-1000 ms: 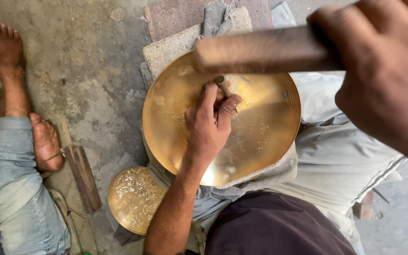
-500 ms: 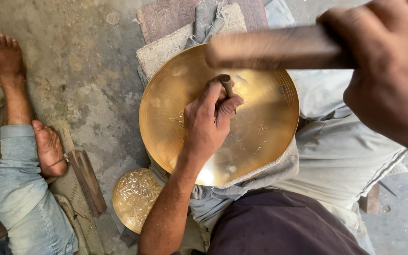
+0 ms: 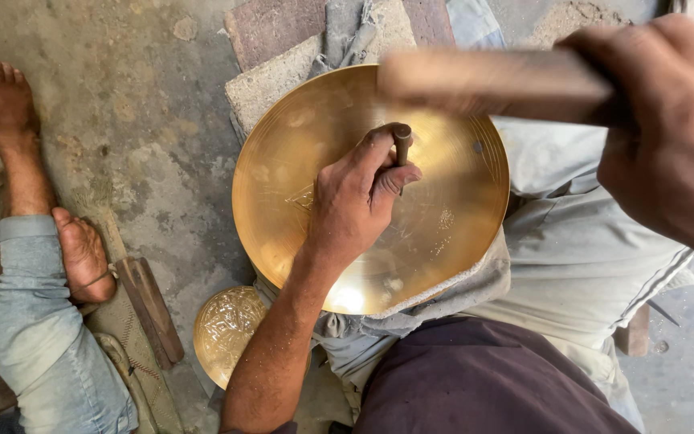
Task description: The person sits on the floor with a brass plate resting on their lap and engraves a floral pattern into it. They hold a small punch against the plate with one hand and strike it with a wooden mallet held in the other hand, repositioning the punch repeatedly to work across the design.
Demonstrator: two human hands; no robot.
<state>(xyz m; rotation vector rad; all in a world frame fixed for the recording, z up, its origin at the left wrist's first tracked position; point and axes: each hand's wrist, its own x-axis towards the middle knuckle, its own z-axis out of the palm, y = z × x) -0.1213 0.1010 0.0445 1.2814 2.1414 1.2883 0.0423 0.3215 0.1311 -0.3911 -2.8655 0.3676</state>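
A large round brass plate (image 3: 451,241) rests tilted on my lap over pale cloth. My left hand (image 3: 355,205) lies on the plate's middle and grips a short metal punch (image 3: 402,145), held upright with its tip on the brass. My right hand (image 3: 668,128) is raised close to the camera at the upper right, shut on a blurred wooden mallet (image 3: 483,80) that hangs above the punch. A faint engraved pattern shows on the plate beside my left wrist.
A smaller embossed brass bowl (image 3: 226,329) sits on the floor by my left elbow. Another person's bare feet (image 3: 82,257) and jeans-clad leg (image 3: 42,345) are at the left, next to a wooden tool (image 3: 150,309). Stone slabs (image 3: 283,72) lie behind the plate.
The view has shifted slightly, so the plate and my left hand sit a little lower. The mallet in my right hand stays raised above the punch, now more blurred.
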